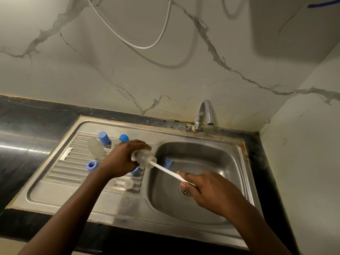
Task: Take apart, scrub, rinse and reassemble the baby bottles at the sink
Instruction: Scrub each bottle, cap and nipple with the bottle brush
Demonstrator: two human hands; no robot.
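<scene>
Right hand (207, 190), brush (165, 170) up-left into bottle (145, 158)

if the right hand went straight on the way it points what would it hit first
Probably the open mouth of the clear baby bottle that the left hand grips. The right hand points up-left along the white brush handle it pinches, though depth is unclear from one view.
</scene>
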